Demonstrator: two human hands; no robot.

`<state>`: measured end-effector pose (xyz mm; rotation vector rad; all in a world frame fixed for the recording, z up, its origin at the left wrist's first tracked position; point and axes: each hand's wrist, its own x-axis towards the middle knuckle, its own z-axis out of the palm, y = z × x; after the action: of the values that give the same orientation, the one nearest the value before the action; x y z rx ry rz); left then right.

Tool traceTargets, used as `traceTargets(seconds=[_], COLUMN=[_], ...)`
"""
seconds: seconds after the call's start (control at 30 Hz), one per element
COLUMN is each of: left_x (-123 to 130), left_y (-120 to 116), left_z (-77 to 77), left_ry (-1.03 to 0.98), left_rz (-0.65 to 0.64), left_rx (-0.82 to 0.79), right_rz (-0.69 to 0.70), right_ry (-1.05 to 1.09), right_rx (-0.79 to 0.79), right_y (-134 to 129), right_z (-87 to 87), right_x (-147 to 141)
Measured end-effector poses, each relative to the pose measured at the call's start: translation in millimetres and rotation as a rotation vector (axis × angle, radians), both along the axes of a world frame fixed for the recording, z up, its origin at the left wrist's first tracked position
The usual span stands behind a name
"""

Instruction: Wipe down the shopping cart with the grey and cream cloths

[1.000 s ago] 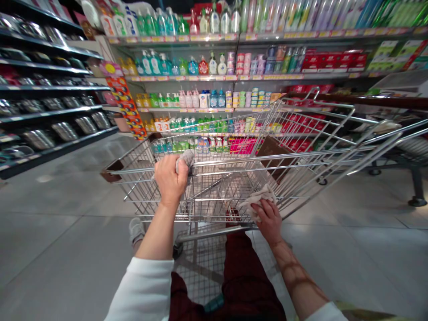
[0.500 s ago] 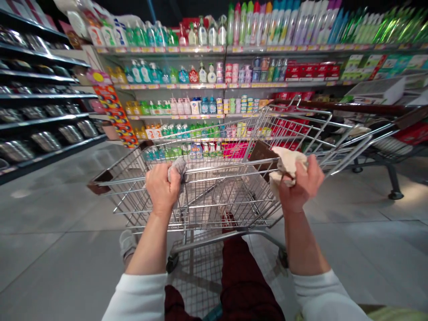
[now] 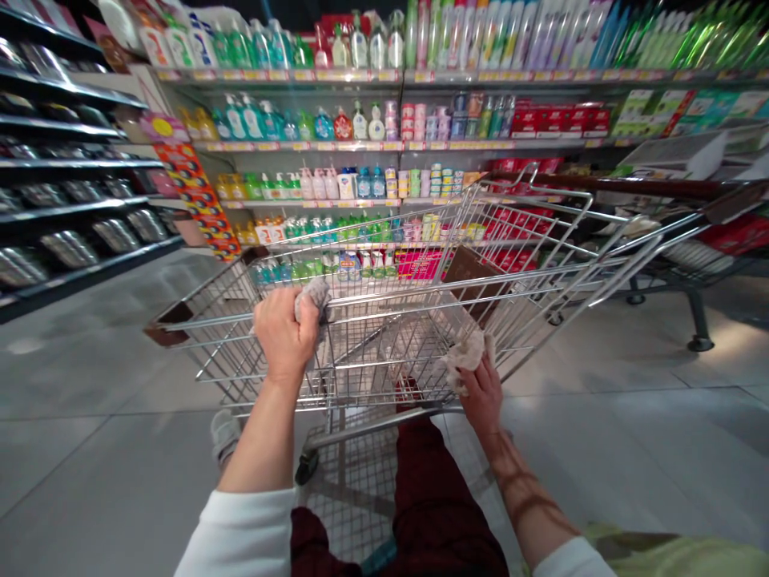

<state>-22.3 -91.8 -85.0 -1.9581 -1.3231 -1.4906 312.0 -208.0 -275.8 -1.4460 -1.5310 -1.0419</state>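
- Two bare hands are at the near side of a wire shopping cart [image 3: 396, 294], which stands on the tiled floor [image 3: 120, 489] in front of shelves of bottles [image 3: 357, 120]
- Left hand [image 3: 282, 330]: its grip is closed over the top rail, with a bunched grey cloth [image 3: 312, 300] held in it and bulging past the thumb
- Right hand [image 3: 482, 393]: its grip is narrow, holding a crumpled pale cloth [image 3: 465, 353] low by the side wires; whether it presses on them I cannot tell
- Snagging looks the likeliest trouble: the loose edge of the pale cloth could catch on a wire end and be tugged free, or fingers could scrape between the bars
- Rolling is another: a hard push could turn the cart on its caster wheel [image 3: 306, 467] should the left hand slacken, perhaps nudging the second cart [image 3: 697, 308] at right
- A foot [image 3: 409, 390] shows through the wires, so a shift of the frame might knock it
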Motion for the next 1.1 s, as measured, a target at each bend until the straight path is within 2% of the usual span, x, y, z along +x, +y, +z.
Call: traceTargets(seconds=[0.1,0.2,0.3,0.4,0.43,0.5,0.57,0.6,0.63,0.7,0.8,0.9,0.97,1.03,1.1], left_x=[1,1,0,-2,-2,-3,-3,-3,-3,-3,-3,-3,-3,-3,-2], left_y=[0,0,0,0,0,-1,-2,-2,-3,-3,-3,-2,-2,-1,-1], left_z=[0.4,0.5,0.2,-0.6,-0.9,-1.5,-1.9,-2.0,-2.0,-2.1,-2.0,-1.8,-1.4,-0.9,-0.6], left_ry=[-0.003,0.0,0.002,-0.008,-0.01,-0.012,-0.014,-0.015,-0.016,-0.016,-0.007,0.015,0.025,0.025,0.024], left_rz=[0.001,-0.01,-0.014,-0.012,-0.012,-0.011,-0.009,-0.008,-0.007,-0.002,0.016,0.033,0.036,0.035,0.037], left_rx=[0.006,0.01,0.007,0.005,0.006,0.007,0.012,0.014,0.015,0.017,0.011,-0.005,-0.017,-0.025,-0.025], right_rz=[0.064,0.112,0.036,-0.097,-0.158,-0.198,-0.208,-0.215,-0.226,-0.248,-0.196,-0.124,-0.115,-0.115,-0.101], right_ry=[0.029,0.193,0.496,0.598,0.564,0.421,0.245,0.175,0.123,0.094,0.13,0.102,0.068,0.055,0.062], right_rx=[-0.075,-0.08,0.148,0.387,0.453,0.455,0.384,0.35,0.332,0.343,0.281,0.057,-0.016,-0.063,-0.103], right_y=[-6,-11,-14,-12,-10,-4,5,10,14,19,15,4,-3,-7,-10], right_z=[7.9,30.9,67.9,118.6,136.2,166.3,183.0,184.6,181.5,161.6,106.0,42.4,10.3,-6.8,-8.8], right_x=[6,18,41,72,82,95,98,97,94,84,64,42,32,30,34])
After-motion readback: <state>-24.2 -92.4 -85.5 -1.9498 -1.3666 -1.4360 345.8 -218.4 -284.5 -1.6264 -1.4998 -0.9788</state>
